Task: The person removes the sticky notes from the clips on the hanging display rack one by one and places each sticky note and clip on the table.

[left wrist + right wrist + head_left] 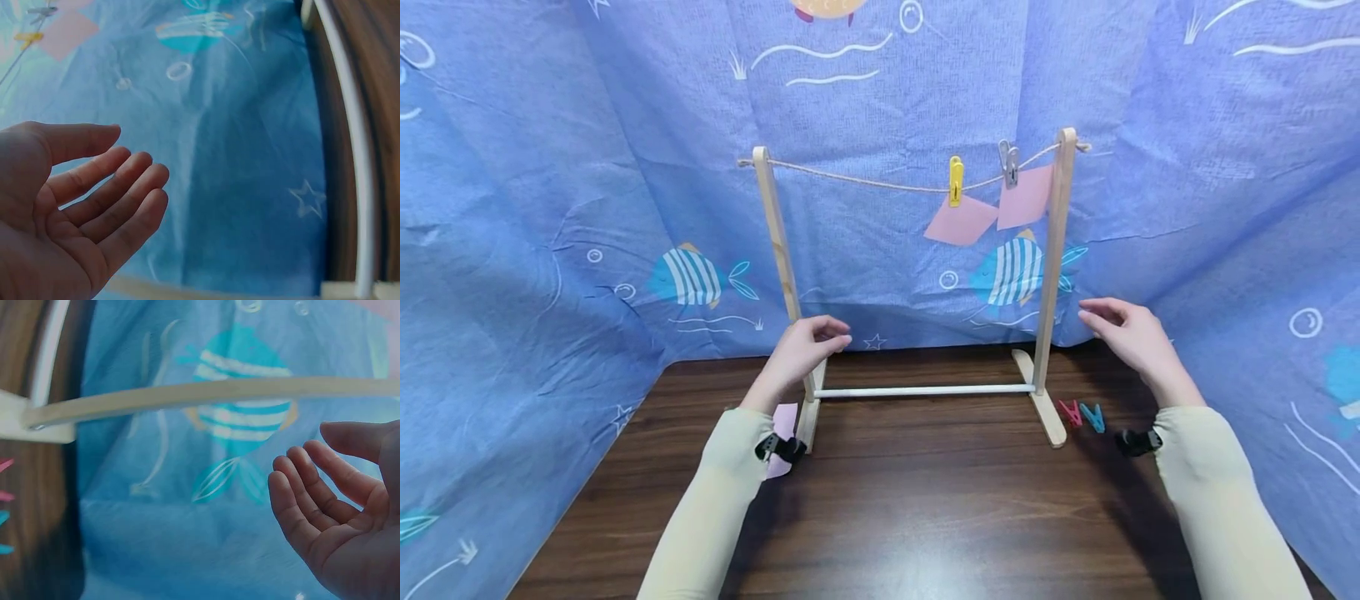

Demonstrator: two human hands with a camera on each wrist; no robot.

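My left hand [805, 346] is raised near the left post of a wooden frame [780, 242], its fingers loosely bent with nothing in them. To the right of the other post, my right hand [1131, 333] hovers in the same relaxed way, also holding nothing. A string [865, 178] runs between the post tops. From it hang two pink paper pieces: one paper [962, 221] under a yellow clothespin [956, 182], tilted, and another paper [1026, 197] under a grey clothespin [1012, 167] beside the right post.
A red clothespin [1071, 413] and a blue clothespin [1092, 417] lie on the brown table [917, 475] by the frame's right foot. Another pink paper [784, 422] lies by the left foot, partly behind the left wrist camera. A blue fish-print cloth [880, 275] hangs behind.
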